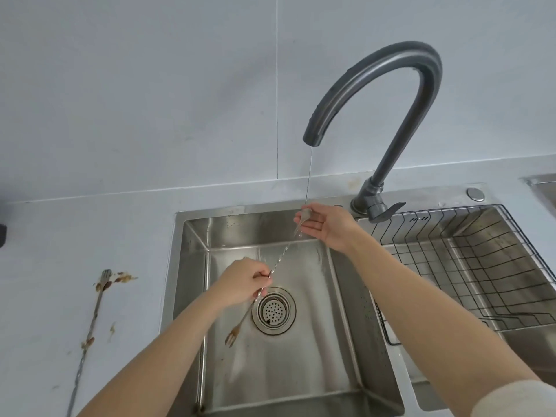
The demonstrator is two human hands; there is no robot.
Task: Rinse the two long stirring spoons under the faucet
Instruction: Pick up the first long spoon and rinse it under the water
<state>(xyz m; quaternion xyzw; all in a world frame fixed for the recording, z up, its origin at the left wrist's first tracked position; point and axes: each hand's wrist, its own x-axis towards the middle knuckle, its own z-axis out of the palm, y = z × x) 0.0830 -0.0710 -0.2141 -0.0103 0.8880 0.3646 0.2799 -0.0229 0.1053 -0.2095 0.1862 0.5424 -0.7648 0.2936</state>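
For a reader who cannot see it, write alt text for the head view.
Over a steel sink, the left hand and right hand hold a long stirring spoon under the faucet's thin stream; a second, soiled spoon lies on the counter.

sink basin [346, 299] open below, faucet [388, 121] arching overhead, wire rack [469, 266] blocking right

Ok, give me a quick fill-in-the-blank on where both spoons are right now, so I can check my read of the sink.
1. The left hand pinches the twisted stem of the spoon in the sink, whose lower end is a small ____.
2. The right hand rubs its bowl under a thin stream from the ____.
3. The second spoon lies on the ____, left of the sink.
4. Brown ____ surround it.

Missing words: fork; faucet; counter; stains
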